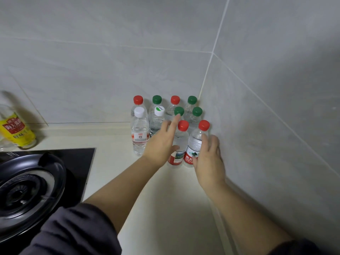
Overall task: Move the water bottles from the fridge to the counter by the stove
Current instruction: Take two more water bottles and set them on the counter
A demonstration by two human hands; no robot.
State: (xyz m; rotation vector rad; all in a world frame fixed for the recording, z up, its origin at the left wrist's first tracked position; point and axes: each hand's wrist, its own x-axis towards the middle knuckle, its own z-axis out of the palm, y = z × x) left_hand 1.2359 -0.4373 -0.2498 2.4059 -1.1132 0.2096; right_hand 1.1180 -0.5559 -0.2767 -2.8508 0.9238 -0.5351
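Note:
Several clear water bottles with red, green and white caps stand in rows in the counter's back right corner. Two red-capped bottles are in front: one (181,140) on the left, one (196,142) on the right. My left hand (161,142) hovers with spread fingers beside the left one, its forefinger reaching toward a green-capped bottle (179,111). My right hand (209,155) sits with loose, parted fingers against the right one's side. A white-capped bottle (140,133) stands at the left end of the group.
The cream counter (117,144) meets grey tiled walls (266,126) close on the right and behind. A black stove (79,162) with a glass lid on a pan (24,192) lies at left. A yellow-labelled condiment bottle (16,129) stands behind the stove.

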